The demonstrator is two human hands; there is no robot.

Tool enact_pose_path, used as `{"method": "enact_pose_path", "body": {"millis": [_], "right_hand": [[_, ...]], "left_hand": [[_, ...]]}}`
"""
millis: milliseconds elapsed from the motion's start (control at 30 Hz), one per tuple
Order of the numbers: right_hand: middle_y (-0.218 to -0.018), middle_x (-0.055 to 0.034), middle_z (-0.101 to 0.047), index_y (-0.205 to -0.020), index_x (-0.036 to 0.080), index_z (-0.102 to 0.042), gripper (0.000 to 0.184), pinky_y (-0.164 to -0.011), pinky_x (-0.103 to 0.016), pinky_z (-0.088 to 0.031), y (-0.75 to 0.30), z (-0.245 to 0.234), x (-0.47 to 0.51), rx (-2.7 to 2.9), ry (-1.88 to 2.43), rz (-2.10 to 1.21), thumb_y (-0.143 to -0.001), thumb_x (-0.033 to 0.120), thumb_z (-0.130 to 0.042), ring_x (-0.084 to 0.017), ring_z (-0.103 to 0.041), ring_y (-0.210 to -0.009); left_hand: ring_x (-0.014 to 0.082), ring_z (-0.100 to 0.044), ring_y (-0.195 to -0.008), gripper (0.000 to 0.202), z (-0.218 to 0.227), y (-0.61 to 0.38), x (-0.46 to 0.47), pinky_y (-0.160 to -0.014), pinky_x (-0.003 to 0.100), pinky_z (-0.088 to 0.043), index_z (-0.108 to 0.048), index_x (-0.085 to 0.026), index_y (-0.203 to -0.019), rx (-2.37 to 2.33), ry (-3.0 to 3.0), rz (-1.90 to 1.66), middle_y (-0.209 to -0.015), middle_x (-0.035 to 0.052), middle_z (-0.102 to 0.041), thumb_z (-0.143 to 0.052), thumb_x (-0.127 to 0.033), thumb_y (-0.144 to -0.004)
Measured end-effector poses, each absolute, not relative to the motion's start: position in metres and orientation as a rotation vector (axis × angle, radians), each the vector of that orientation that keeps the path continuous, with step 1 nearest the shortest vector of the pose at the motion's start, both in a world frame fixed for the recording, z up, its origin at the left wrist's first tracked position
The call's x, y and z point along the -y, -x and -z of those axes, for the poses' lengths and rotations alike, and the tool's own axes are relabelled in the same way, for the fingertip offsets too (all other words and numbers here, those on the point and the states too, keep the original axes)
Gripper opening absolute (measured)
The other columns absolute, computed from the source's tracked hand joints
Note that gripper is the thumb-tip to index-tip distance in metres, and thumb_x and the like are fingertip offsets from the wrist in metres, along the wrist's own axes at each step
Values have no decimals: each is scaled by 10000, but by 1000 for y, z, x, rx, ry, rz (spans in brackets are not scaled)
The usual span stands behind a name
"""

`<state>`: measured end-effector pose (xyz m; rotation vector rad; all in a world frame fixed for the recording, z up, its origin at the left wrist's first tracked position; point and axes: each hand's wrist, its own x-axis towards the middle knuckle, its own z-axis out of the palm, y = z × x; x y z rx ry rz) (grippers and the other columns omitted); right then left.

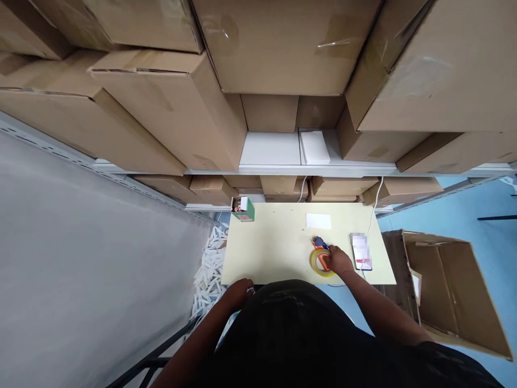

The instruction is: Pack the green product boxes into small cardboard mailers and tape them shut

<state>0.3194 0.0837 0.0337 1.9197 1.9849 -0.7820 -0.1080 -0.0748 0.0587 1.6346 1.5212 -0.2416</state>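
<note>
left hand (239, 293) curls at the table (266, 258); its hold i cannot tell. right hand (340, 261) grips the tape dispenser (323, 262) on that table; no drawn strip shows, so work looks barely begun. a phone (358, 250) crowds its right; beyond lie a white card (318, 221), a green box (244, 214), then shelved cartons (283, 48).

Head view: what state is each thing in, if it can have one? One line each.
Tape dispenser: in the right hand, loaded with a tape roll.
Left hand: at the table's near edge; grip unclear.
Phone: lying on the table, screen lit.
Small green box: standing, top open.
Large carton at right: open.
Top-centre carton: looks taped shut.
</note>
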Motion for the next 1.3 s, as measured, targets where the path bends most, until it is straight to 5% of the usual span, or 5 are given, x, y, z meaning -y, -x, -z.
{"method": "enact_pose_path", "body": {"millis": [233, 567, 900, 1300], "right_hand": [[-1145, -148, -654, -1190, 156, -584, 317, -735, -299, -441, -336, -29, -99, -1957, -1956, 773, -947, 359, -560, -244, -667, -972], [-1260, -201, -617, -1362, 137, -525, 586, -939, -387, -489, -332, -56, -58, -1992, -2273, 734, -934, 537, -535, -330, -617, -1180], [-1081, -103, -710, -1170, 219, -637, 404, -849, -381, -525, -314, -105, -16, -2133, -2558, 932, -870, 466, -526, -273, -667, -953], [-1131, -88, -735, -1182, 219, -675, 439, -939, -376, -522, -308, -121, -109, -2584, -1931, 1344, -846, 478, -564, -258, -688, -972]], "left_hand": [[248, -645, -1046, 228, -60, 105, 79, -891, 333, -448, -657, -212, -1039, -1605, -1627, 232, -1092, 84, -699, -488, -328, -939], [250, -649, -1036, 228, -67, 130, 66, -896, 348, -459, -656, -210, -1077, -1582, -1726, 128, -1113, 94, -697, -497, -289, -933], [209, -651, -999, 248, -104, 119, 27, -868, 311, -473, -667, -218, -1095, -1569, -1785, -195, -1103, 68, -694, -474, -269, -947], [216, -667, -1043, 261, -128, -3, 143, -942, 326, -507, -683, -224, -1131, -2102, -1242, -634, -1121, 64, -722, -517, -261, -933]]}}
